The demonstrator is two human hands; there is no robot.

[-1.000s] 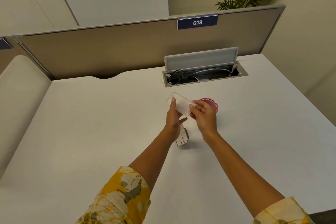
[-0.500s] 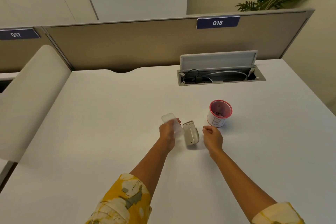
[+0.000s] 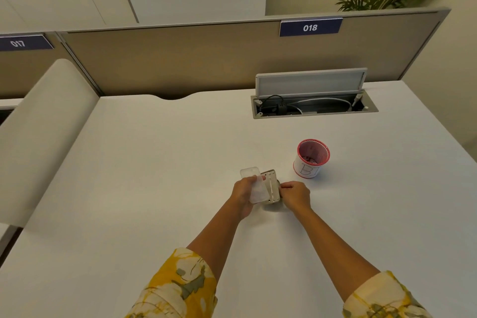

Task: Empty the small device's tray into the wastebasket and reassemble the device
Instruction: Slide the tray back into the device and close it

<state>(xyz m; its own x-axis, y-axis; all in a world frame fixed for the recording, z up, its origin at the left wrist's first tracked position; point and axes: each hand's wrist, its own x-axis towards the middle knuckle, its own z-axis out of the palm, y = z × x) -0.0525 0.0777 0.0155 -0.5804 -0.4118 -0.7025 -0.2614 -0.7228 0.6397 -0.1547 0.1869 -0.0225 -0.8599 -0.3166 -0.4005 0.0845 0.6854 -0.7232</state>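
My left hand [image 3: 242, 193] grips a clear plastic tray [image 3: 254, 183], held tilted against the left side of the small grey device [image 3: 272, 186]. The device is propped on its edge on the white desk, its underside with screws facing up. My right hand [image 3: 295, 195] is closed on the device's right side and steadies it. A small white wastebasket with a red rim [image 3: 311, 159] stands upright a short way to the right and beyond the device, with dark scraps inside.
An open cable hatch [image 3: 313, 106] with wires is set into the white desk [image 3: 154, 175] at the back right. A beige partition [image 3: 180, 59] marked 018 closes the far edge. A padded divider [image 3: 44, 121] borders the left side.
My right hand has taken hold of the device and tipped it up on its edge. My left hand has brought the clear tray right up against it.
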